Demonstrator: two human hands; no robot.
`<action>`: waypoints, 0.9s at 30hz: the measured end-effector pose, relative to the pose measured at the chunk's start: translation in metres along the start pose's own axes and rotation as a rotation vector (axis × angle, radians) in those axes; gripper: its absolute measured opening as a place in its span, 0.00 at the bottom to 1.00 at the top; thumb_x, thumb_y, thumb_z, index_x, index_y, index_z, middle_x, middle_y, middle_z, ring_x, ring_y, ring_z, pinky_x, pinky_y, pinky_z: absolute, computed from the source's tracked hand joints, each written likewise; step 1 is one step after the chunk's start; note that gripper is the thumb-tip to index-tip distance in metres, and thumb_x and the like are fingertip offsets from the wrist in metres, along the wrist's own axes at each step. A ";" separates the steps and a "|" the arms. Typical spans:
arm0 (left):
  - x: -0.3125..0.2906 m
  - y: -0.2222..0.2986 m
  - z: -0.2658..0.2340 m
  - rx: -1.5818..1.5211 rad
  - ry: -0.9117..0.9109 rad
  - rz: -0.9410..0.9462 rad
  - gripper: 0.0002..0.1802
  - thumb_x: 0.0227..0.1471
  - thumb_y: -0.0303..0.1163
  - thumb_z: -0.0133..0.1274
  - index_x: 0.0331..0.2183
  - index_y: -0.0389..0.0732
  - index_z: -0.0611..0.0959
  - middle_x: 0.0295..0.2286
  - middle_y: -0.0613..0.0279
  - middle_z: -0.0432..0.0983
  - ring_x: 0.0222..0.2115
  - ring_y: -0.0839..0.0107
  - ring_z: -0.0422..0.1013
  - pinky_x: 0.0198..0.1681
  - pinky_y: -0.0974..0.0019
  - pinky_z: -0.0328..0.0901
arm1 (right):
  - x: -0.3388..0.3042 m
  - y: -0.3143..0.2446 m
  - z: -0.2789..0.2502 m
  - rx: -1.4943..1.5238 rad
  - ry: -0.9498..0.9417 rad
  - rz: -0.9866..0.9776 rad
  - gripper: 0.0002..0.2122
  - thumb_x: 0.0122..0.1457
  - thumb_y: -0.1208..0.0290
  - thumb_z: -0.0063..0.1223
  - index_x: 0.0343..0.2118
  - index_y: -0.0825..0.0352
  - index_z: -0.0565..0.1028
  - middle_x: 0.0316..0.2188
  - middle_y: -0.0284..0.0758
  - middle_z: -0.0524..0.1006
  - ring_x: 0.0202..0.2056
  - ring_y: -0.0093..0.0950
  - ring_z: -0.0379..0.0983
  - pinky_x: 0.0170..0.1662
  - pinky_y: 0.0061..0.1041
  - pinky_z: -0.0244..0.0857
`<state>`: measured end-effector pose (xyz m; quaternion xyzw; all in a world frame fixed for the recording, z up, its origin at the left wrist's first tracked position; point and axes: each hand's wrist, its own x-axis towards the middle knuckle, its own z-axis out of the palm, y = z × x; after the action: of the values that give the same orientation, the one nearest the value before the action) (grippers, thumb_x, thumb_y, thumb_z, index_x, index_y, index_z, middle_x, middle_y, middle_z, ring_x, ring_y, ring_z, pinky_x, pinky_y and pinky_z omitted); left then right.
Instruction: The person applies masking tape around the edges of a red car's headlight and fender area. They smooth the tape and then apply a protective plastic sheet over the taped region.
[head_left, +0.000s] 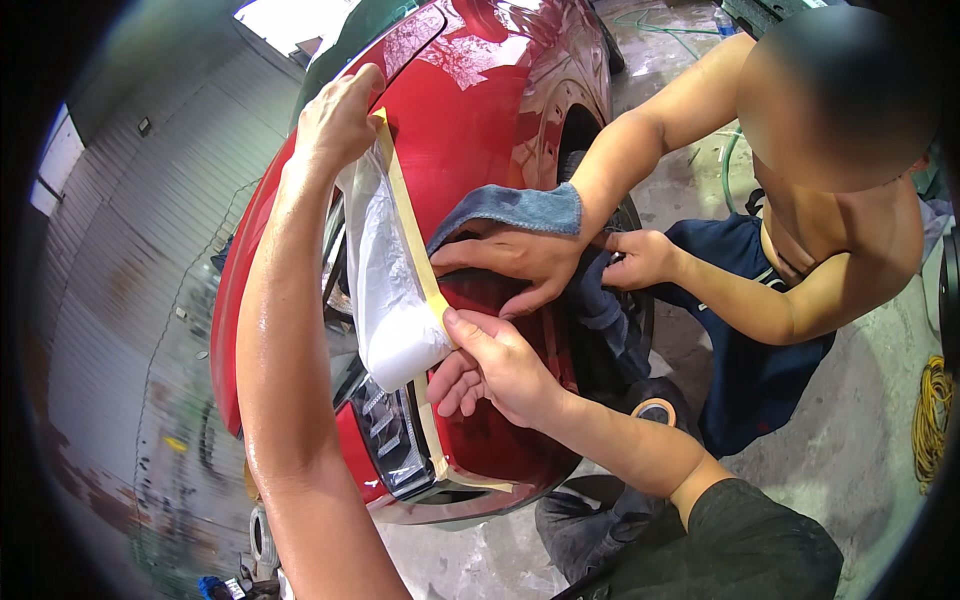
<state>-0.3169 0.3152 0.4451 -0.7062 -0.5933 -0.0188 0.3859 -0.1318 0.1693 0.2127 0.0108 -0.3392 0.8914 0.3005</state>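
Note:
A strip of yellow masking tape [408, 215] with white masking film [385, 285] hanging from it stretches between my hands over the front of a red car [450, 130]. At the strip's far end, my left hand [342, 115] is closed on the tape near the hood. My right hand [500, 368] pinches the near end between thumb and forefinger, its other fingers loosely curled. Beneath the film, the headlight [392, 440] is partly covered. More tape [440, 462] is stuck along the headlight's edge and the bumper.
A co-worker crouches at right, one hand [525, 262] flat on the fender beside the strip, a blue cloth [515, 212] over that wrist. A tape roll [655, 410] is near my right forearm. A yellow coiled cord [932, 420] and green hose [728, 170] lie on the floor.

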 end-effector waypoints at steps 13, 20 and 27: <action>-0.025 0.031 -0.035 0.165 -0.392 0.061 0.35 0.48 0.54 0.65 0.51 0.41 0.85 0.53 0.51 0.74 0.59 0.55 0.67 0.61 0.45 0.63 | 0.001 0.002 0.006 -0.014 0.030 -0.018 0.25 0.74 0.45 0.42 0.50 0.67 0.73 0.27 0.42 0.82 0.21 0.25 0.80 0.21 0.16 0.69; -0.041 0.012 -0.028 0.110 -0.478 -0.049 0.80 0.09 0.75 0.76 0.66 0.47 0.71 0.69 0.45 0.55 0.72 0.46 0.46 0.69 0.28 0.49 | -0.007 0.018 0.019 0.048 0.023 -0.006 0.26 0.75 0.45 0.38 0.54 0.68 0.69 0.27 0.45 0.82 0.22 0.28 0.80 0.22 0.19 0.69; -0.036 0.016 -0.030 0.145 -0.491 -0.069 0.77 0.14 0.70 0.78 0.67 0.48 0.69 0.70 0.45 0.54 0.73 0.48 0.45 0.69 0.28 0.49 | -0.050 0.049 0.045 -0.027 0.054 0.153 0.26 0.75 0.44 0.34 0.53 0.66 0.67 0.27 0.43 0.81 0.23 0.25 0.78 0.25 0.18 0.68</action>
<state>-0.3007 0.2688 0.4404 -0.6394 -0.6928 0.1826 0.2790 -0.1261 0.0864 0.2070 -0.0431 -0.3427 0.9070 0.2408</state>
